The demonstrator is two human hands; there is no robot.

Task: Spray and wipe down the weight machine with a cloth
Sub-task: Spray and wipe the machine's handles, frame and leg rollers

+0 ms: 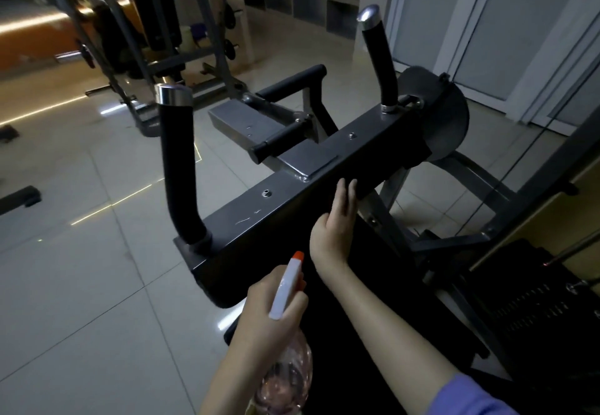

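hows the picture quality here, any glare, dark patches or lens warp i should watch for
Head view: dim overall; glare streaks on the floor tiles and the chrome handle cap; the near face of the crossbar under the right hand is almost black, detail lost; wide-angle warp bows the door frames; the spray bottle in the left hand looks slightly soft.

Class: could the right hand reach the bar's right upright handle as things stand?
Probably yes: the right hand lies flat on the bar, holding nothing, and nothing stands between it and the handle.
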